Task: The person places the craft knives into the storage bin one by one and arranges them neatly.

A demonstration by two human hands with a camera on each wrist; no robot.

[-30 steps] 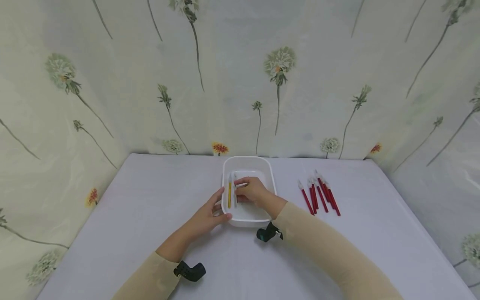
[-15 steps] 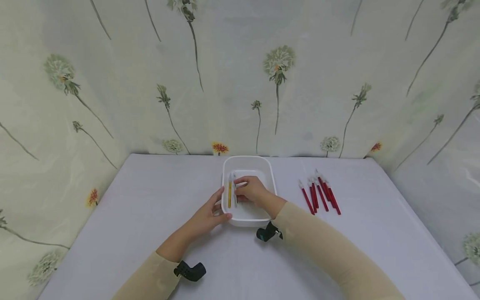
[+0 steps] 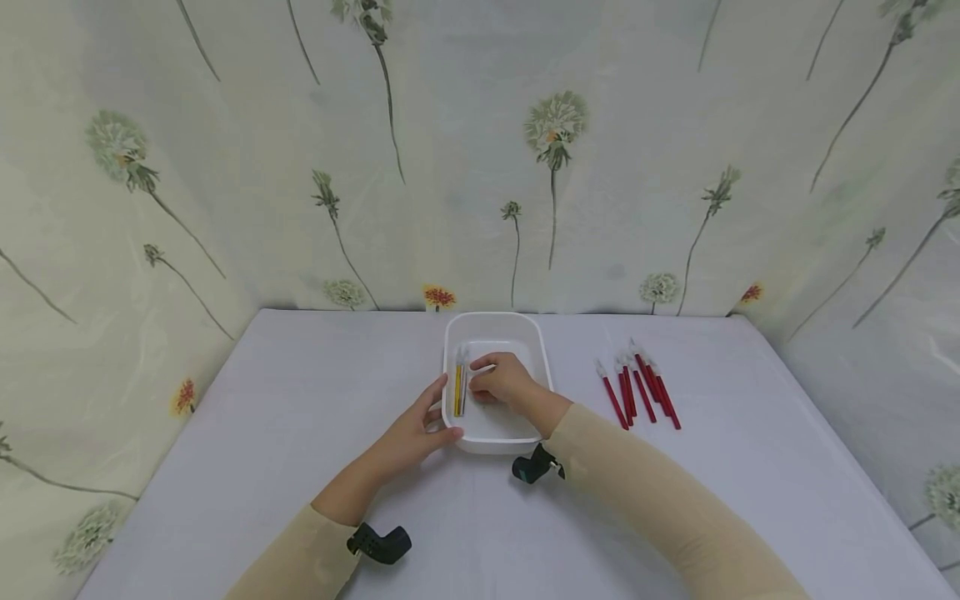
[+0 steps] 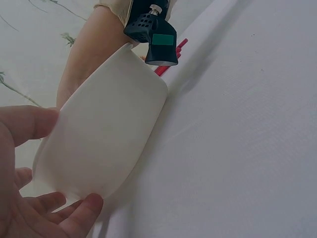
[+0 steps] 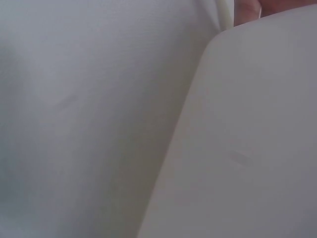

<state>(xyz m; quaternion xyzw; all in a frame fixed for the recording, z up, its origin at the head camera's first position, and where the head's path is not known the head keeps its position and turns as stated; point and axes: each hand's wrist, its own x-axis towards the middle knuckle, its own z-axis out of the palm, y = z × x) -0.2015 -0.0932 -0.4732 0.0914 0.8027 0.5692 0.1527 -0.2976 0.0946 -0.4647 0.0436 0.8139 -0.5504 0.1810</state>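
Shifted left, the grey pen [image 3: 462, 393] lies beside the yellow pen [image 3: 457, 392] in the mid-frame tray [image 3: 497, 447], gripped by the left hand [image 3: 412, 432]; the right hand's [image 3: 507, 383] fingers look released. Aligning seems finished; next probably means reaching frame-right for red pens [image 3: 645, 397].

On the desk [image 3: 337, 358], the tray [image 3: 498, 447] sits near the far edge, before the sheet [image 3: 450, 208], with a group of pens [image 3: 649, 381] to its right. In the tray, two pens [image 3: 457, 392] lie side by side along the left wall. Fingers of the left hand [image 3: 411, 435] touch the tray around its near left corner; those of the right hand [image 3: 506, 382] are inside, just right of the two pens.
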